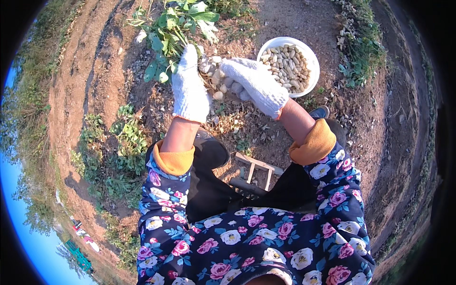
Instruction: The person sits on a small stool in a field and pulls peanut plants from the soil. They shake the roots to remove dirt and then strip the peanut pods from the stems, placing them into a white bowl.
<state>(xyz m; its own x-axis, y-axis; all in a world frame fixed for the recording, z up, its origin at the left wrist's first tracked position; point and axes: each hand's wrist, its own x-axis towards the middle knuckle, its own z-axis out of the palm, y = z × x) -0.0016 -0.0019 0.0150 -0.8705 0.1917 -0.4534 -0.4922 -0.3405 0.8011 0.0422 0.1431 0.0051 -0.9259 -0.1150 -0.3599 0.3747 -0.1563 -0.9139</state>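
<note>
Left hand [191, 90], in a white knit glove, upper centre of frame, fingers wrapped round the stems of a leafy green plant [164, 38]; leaves fan out above and left of the glove, up to the top edge. Pale pods [217, 78], some with soil on them, sit in a cluster at the root end, between the two gloves. Right hand [254, 83], same kind of glove with greyish, dirty fingers, comes in from the right side of the cluster, fingers curled and touching or right next to the pods; can't tell if it pinches one. White round bucket [315, 71] just beside the right hand, upper right of centre, holding lots of loose pale pods [289, 66]. Ground is brown soil [104, 57] with dry leaf litter around the hands. More green plants [128, 137] lie left of centre, another row of plants [363, 52] runs along the upper right. Wooden frame [256, 162] low between the legs, centre of frame, partly hidden. Dark shoe [211, 148] left of it, second shoe [320, 112] below the bucket. Floral shirt [247, 232] with orange cuffs [175, 160] fills the lower part. Blue sky [14, 185] along the left rim.
</note>
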